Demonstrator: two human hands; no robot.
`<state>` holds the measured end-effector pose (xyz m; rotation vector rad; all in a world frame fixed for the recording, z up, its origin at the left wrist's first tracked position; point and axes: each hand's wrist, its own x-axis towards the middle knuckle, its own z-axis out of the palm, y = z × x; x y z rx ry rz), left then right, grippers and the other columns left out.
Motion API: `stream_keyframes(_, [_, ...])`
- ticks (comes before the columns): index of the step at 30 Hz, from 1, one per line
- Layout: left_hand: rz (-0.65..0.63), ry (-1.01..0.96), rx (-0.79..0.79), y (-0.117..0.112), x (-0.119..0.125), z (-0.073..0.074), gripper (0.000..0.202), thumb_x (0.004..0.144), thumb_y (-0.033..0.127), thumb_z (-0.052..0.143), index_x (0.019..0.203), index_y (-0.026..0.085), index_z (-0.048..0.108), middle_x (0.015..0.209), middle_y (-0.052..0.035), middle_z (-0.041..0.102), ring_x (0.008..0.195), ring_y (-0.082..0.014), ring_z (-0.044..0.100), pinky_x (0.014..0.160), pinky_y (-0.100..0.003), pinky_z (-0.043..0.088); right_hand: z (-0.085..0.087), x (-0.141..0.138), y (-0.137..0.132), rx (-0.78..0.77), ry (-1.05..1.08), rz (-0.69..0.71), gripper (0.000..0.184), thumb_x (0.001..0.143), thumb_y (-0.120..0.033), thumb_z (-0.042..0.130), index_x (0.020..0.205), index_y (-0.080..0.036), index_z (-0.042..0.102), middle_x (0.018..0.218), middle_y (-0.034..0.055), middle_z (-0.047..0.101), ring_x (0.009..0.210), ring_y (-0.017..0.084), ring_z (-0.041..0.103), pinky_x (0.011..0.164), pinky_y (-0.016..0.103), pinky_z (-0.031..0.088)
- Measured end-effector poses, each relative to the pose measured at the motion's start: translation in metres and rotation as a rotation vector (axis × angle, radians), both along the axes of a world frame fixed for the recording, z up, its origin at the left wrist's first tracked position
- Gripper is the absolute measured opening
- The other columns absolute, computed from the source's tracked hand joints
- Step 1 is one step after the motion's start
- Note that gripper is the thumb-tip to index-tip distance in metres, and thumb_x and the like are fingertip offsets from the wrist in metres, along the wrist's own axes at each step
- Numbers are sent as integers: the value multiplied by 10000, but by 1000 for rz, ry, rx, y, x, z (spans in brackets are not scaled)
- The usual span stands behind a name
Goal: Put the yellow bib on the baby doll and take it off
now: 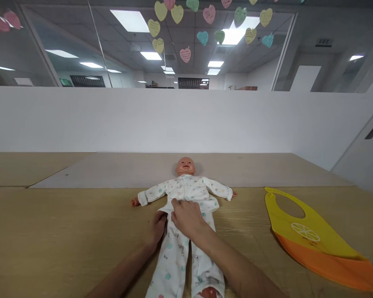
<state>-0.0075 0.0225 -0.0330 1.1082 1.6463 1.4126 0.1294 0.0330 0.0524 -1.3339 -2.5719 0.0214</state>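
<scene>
A baby doll is lying on its back in the middle of a wooden table, its head pointing away from the person at work and its arms stretched out to both sides. The doll is wearing a white sleepsuit dotted with small teal and grey prints, with buttons running down the chest. The long sleeves are ending at the wrists, leaving the small pink doll hands bare, and a bare pink foot is showing at the bottom of one leg.

A person's right hand is resting on the doll's middle, its fingers lying close together on the hem of the top. The left hand is sitting low against the doll's side, its fingers curled in narrowly at the edge of the cloth. Whether either hand is gripping the fabric cannot be told.

A yellow and orange bib is lying flat on the table, well apart to the doll's left side. Beyond the doll's head, a grey board is covering the far part of the table, in front of a white wall. Paper hearts are hanging above, on the glass.
</scene>
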Motion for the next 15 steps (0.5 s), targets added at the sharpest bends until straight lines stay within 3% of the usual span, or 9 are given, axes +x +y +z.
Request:
stream_keyframes(4, [13,188,57,9,-7,-6,89,598,221,598,687,219,601,742,-61,680,792,-283,628,748,-374,467,-4,-11,10,-13,-25,7,295,824,-131,487,1102,-96,578,935,161,686,846,278,678,662,353,493])
stream_keyframes(8, [45,212,34,7,-2,-4,117,614,235,615,711,230,548,692,-27,638,707,-246,601,686,-358,461,-5,-17,12,16,-39,50,280,806,-21,441,1012,-70,625,925,174,681,848,259,677,651,320,477])
stream_keyframes(12, [-56,15,41,2,7,8,138,606,231,621,733,207,571,726,-13,636,773,-229,594,728,-337,475,-1,-16,15,-3,6,27,249,859,-67,432,1035,-87,608,945,155,686,855,265,679,655,319,471])
stream_keyframes(15, [-157,-263,-3,-2,14,16,259,622,232,625,876,196,588,796,-11,668,816,-227,615,746,-333,486,1,-13,18,-7,65,11,196,881,-146,451,1004,-115,600,927,125,692,842,268,680,640,313,456])
